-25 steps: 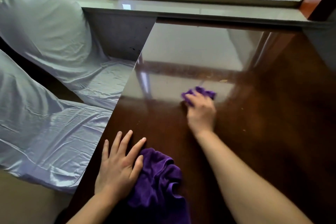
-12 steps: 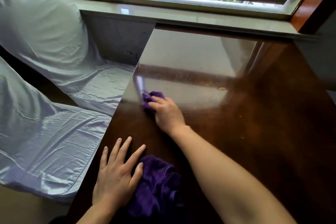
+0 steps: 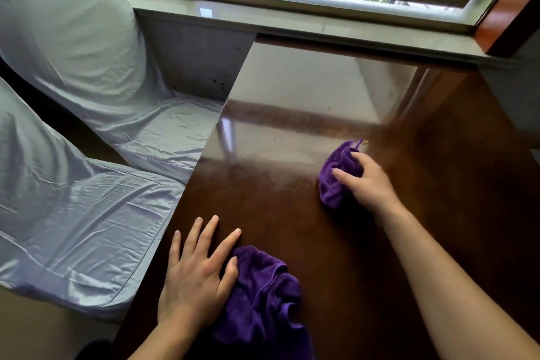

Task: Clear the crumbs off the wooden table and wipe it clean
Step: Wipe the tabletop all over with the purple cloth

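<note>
Dark glossy wooden table (image 3: 365,242): runs from the near edge to the sill under the window, with two chairs in pale satin covers (image 3: 87,199) just beside its left edge.

Grip: a bunched purple microfibre cloth (image 3: 336,175) is held closed in the right hand (image 3: 368,181), fingers curled over the top, thumb on the near side, the wad pressed to the tabletop right of centre. The left hand (image 3: 198,275) lies flat and spread near the front edge, nothing clasped; its thumb side touches a second crumpled purple cloth (image 3: 263,295), which rests loose on the wood.

A small pale crumb (image 3: 364,142) sits just past the far tip of the held cloth. Faint dusty streaks are seen in the window glare on the far half; finer crumbs cannot be told from reflection.

Step judged in hand: wiping strokes across the middle band. For good work, the wad is best kept flat and low so the crumb is swept ahead rather than skipped over; strokes should be overlapped and debris gathered toward one edge, not scattered onto the chair covers. The flat left hand is well used as a brace.
</note>
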